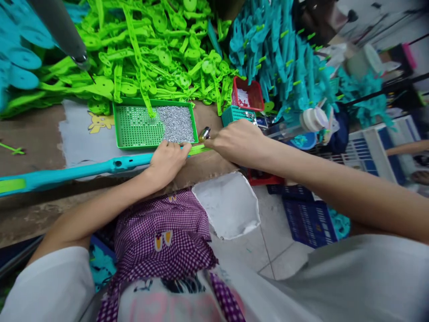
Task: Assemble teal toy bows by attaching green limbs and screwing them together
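A long turquoise plastic part [90, 170] with bright green sections lies along the table's front edge. My left hand [169, 163] is closed over it, knuckles up, just below a green perforated tray [137, 145]. To its right, a bright green strip [198, 150] runs between my two hands. The fingers of my right hand [239, 139] are pinched together at the strip's right end; the fingertips are partly hidden. A small shiny metal piece [204, 133] lies beside these fingers. Small silvery metal pieces [177, 123] fill the tray's right part.
Green plastic parts [161, 53] are heaped behind the tray, with turquoise parts [278, 58] piled to the right. An electric screwdriver [67, 36] hangs at upper left. A red basket [253, 95] and a teal basket [236, 115] stand past my right hand. Blue crates [306, 217] sit lower right.
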`<state>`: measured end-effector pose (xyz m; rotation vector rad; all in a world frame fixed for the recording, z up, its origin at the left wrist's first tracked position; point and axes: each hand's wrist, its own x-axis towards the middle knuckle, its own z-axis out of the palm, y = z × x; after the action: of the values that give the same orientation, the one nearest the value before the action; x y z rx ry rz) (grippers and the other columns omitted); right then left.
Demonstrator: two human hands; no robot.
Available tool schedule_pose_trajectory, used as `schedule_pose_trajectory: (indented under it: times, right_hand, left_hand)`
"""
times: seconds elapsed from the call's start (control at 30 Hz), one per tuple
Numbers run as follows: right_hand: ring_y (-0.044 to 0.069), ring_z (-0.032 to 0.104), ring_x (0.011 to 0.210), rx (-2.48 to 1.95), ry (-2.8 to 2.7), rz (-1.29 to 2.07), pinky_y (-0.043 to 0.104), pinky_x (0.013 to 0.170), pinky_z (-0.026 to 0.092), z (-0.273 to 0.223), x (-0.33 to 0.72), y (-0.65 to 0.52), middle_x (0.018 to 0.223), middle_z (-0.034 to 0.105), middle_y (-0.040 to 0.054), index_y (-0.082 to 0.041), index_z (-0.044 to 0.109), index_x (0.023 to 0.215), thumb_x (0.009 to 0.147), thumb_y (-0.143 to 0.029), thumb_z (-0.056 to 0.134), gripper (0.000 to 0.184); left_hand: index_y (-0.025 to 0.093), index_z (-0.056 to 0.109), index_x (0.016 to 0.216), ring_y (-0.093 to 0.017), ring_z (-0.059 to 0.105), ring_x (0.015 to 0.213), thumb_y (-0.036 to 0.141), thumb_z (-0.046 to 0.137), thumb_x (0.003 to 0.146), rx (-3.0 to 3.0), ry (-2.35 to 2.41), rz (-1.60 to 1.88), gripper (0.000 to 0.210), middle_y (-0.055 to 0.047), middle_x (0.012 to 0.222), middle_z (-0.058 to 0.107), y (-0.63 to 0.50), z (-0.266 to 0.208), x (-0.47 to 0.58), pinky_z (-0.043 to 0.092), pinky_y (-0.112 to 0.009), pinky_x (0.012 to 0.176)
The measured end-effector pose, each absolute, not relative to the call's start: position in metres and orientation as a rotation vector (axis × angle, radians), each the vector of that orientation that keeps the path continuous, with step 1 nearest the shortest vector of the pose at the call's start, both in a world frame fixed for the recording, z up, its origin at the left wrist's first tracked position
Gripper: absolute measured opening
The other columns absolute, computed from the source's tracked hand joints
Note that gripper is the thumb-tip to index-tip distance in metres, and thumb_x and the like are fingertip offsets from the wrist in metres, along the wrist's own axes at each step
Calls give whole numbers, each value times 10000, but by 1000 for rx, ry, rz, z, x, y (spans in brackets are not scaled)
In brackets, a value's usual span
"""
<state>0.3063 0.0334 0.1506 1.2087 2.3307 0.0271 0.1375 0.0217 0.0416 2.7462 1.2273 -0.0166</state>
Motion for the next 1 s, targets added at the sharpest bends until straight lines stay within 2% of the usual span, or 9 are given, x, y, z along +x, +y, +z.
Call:
schedule_pose_trajectory:
  times: [0.2,0.37,0.53,0.77,0.93,1.0]
  right_hand:
    - [156,581,630,1001,2226,103,317,528,266,149,296,35,710,701,75,-173,670,714,850,-53,448,287]
    - [169,579,693,991,2282,103,330,613,355,135,296,36,623,640,70,-201,663,673,909,-148,431,335]
    - [183,603,784,1026,2344,79,333,668,390,128,296,41,656,635,70,-214,694,773,957,-284,426,332]
    - [170,589,737,986,2229,99,333,650,352,132,291,34,673,661,71,-202,689,731,924,-126,425,335]
    - [176,574,734,1064,2316,57,339,660,357,117,295,30,632,634,71,-211,701,788,961,-252,428,326]
    - [171,572,715,1138,2328,26,334,654,349,122,296,33,623,622,61,-209,691,765,950,-254,460,299]
  left_hand:
    - [149,526,1243,-252,631,865,211,411,969,2714,1221,22,304,-154,954,696,22,38,136,370,-356,788]
    - [148,527,1251,-253,620,878,218,399,970,2679,1210,49,317,-160,972,692,20,38,136,355,-354,785]
    - [133,516,1271,-261,625,893,223,402,975,2628,1221,51,330,-166,977,692,20,37,137,351,-361,803]
    - [141,510,1280,-264,636,909,236,420,978,2592,1225,61,329,-163,985,699,21,38,138,360,-370,838]
    - [140,514,1282,-248,637,898,263,422,980,2591,1221,28,339,-155,975,706,23,41,138,352,-359,838]
    - [143,513,1284,-246,636,895,254,422,978,2595,1228,39,339,-156,982,705,22,41,138,352,-359,836]
